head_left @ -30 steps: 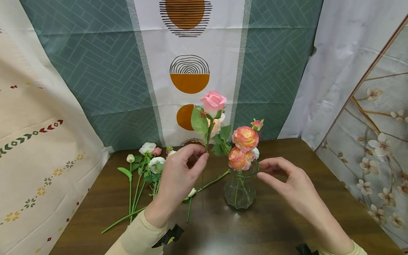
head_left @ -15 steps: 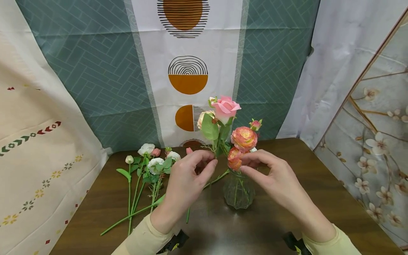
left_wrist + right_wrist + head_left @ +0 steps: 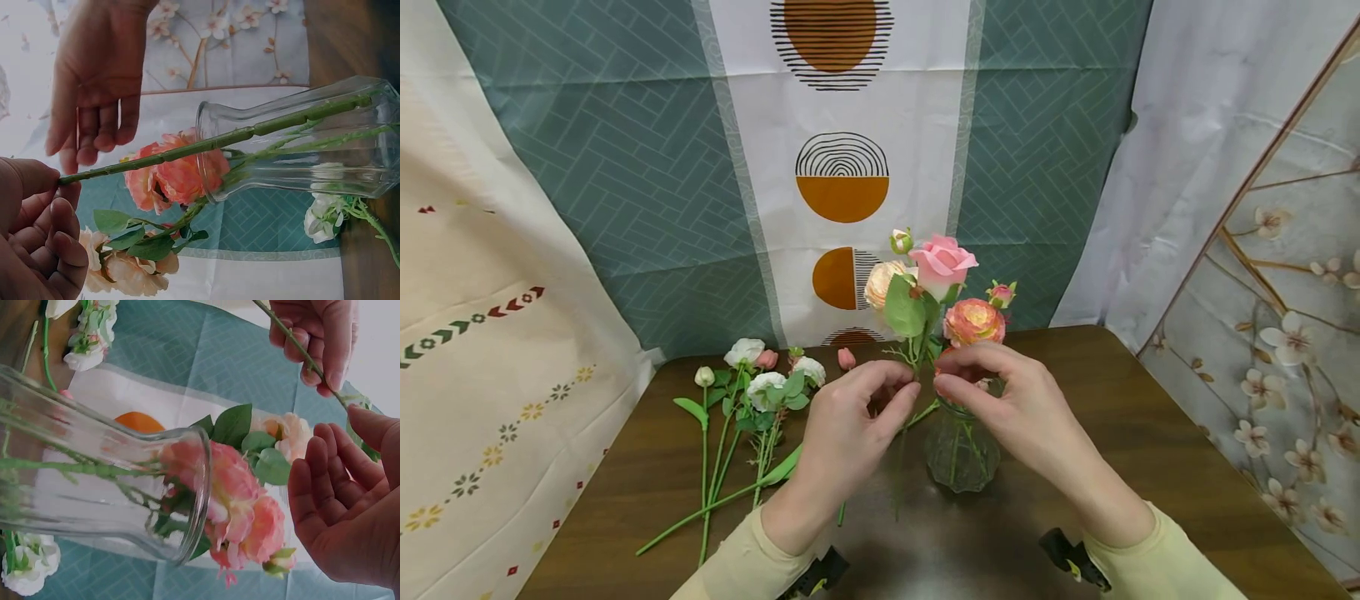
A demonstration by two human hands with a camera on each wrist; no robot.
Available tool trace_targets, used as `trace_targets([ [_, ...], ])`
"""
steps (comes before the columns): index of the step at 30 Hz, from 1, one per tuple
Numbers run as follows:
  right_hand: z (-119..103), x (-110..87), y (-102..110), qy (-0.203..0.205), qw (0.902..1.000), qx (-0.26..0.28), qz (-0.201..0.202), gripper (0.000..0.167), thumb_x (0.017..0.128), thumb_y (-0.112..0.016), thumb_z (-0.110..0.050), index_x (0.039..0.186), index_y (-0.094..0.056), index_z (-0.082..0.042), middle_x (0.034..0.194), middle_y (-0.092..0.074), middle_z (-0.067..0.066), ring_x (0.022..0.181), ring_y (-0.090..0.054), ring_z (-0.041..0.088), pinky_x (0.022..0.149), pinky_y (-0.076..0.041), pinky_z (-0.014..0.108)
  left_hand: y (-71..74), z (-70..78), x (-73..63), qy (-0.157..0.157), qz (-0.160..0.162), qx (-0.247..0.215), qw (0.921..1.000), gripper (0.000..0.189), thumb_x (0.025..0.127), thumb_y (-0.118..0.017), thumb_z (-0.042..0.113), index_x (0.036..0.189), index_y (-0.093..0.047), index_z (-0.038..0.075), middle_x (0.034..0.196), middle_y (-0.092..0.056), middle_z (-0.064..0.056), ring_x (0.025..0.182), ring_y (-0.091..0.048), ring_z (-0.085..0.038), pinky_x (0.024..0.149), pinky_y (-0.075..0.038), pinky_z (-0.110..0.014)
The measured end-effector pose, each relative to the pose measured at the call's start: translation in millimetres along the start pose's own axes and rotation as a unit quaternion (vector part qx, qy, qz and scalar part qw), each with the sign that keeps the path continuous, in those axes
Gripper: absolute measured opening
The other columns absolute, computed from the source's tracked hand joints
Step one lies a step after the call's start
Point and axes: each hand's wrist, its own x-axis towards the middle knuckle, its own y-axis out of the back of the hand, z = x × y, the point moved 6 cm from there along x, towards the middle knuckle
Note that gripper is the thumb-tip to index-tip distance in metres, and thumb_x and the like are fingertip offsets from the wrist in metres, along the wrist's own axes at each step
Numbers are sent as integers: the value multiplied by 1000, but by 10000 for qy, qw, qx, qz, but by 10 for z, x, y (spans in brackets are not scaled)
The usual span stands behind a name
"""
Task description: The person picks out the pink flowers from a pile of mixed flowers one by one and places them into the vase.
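Pink rose [image 3: 943,265] has shifted right since 1 second ago, held above the table [image 3: 1157,408], its stem [image 3: 206,145] pinched by the left hand [image 3: 853,417], outside the glass vase [image 3: 951,462]. Right hand [image 3: 1022,408], now further left, is just beside it, fingers loosely curved. Orange-pink flowers [image 3: 974,322] stand in the vase; 1 white tulip [image 3: 704,377] lies near the table's left edge.
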Motion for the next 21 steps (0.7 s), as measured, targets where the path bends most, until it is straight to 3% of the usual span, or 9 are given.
trace_targets([
  [4, -38, 31, -30, -38, 10000, 30, 35, 16, 99, -87, -34, 114, -84, -31, 110, -77, -19, 95, -70, 9, 75, -58, 33, -12, 2, -8, -13, -29, -23, 10000, 9, 100, -84, 10, 106, -80, 15, 90, -72, 10, 76, -63, -4, 63, -52, -27],
  [11, -65, 65, -76, -17, 9997, 229, 108, 17, 100, -86, -30, 115, -84, -23, 109, -79, -9, 90, -72, 13, 75, -59, 32, -24, -1, -12, -42, -39, -4, 10000, 9, 100, -84, 11, 105, -80, 16, 91, -72, 10, 77, -63, -4, 64, -52, -27],
  [21, -86, 86, -100, 49, 9996, 209, 182, 14, 100, -86, -27, 112, -85, -19, 108, -78, -7, 96, -69, 16, 78, -58, 32, -52, -14, -24, -26, -59, -6, 10000, 7, 100, -84, 11, 104, -81, 16, 90, -72, 10, 77, -63, -4, 65, -53, -27],
])
